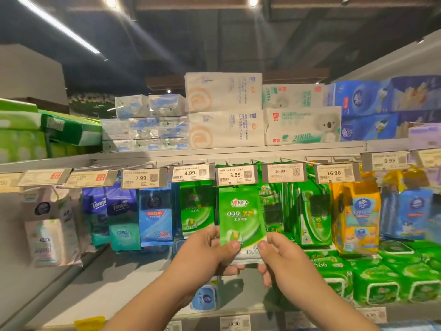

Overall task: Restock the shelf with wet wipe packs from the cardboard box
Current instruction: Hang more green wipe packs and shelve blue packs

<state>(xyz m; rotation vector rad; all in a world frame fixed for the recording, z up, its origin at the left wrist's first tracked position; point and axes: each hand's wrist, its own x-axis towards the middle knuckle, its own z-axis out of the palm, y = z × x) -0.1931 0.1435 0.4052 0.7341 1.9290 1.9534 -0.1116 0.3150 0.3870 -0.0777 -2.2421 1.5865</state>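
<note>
Head view: a person's two hands hold one green wipe pack up in front of a shop shelf.
Wipe pack (pixel 241 218): green, upright, its top edge just under the 3.99 price tag (pixel 236 175), its white bottom edge between the two hands.
Left hand (pixel 205 249): grip grasping the pack's lower left corner, thumb on the front, fingers curled behind.
Right hand (pixel 284 256): grip grasping the pack's lower right corner, thumb on the front, fingertips showing under the pack.
Just left: another green pack (pixel 196 209) hangs under a second 3.99 tag (pixel 191 173), partly hidden behind the held pack.
Just right: a crowded row of hanging green packs (pixel 307 211) under two 16.90 tags, close against the held pack's right edge.
Further left: a blue pack (pixel 156 216) under a 2.99 tag, then dark blue tissue packs (pixel 108 201) and a pale hanging bag (pixel 51 225).
Further right: a yellow pack (pixel 358 216), then blue packs (pixel 410 211) under a 9.99 tag.
In the way: the row of price tags stands out in front of the hooks, so the hook behind the held pack cannot be seen.
Below: a grey shelf (pixel 114 283) with bulky green packs (pixel 381 278) stacked at the right, and a small blue pack (pixel 206 298) under the hands.
Above: the top shelf edge (pixel 167 155) carries stacked white, green and blue paper bundles (pixel 224 111).
Cardboard box: not in view.
</note>
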